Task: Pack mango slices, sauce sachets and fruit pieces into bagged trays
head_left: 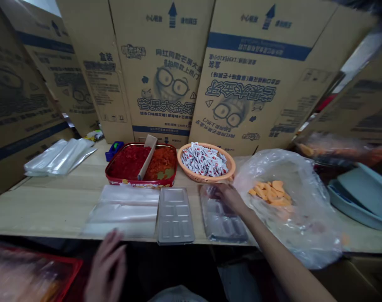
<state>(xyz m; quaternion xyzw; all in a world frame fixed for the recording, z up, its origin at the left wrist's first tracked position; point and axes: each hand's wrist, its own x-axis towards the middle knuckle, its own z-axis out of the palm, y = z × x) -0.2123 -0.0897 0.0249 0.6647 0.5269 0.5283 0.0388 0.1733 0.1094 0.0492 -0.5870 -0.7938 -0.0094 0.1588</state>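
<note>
My left hand [107,266], blurred, hangs at the table's front edge with its fingers stretched out and holding nothing. Just beyond it lies a pile of clear plastic bags [124,209]. My right hand [229,197] reaches over a clear compartment tray [225,224], its fingers closed at the far end; the exact grip is partly hidden. A stack of similar compartment trays [175,218] lies between the bags and that tray. Behind my right hand stands an orange basket [206,179] of small white printed sachets [205,160].
A red tin [140,183] holds red and orange shreds parted by a cardboard strip [147,157]. A blue tape dispenser [114,150] and more plastic bags [60,157] are at left. An open bag with orange pieces [271,193] and blue basins [363,197] are at right. Cartons [165,84] wall the back.
</note>
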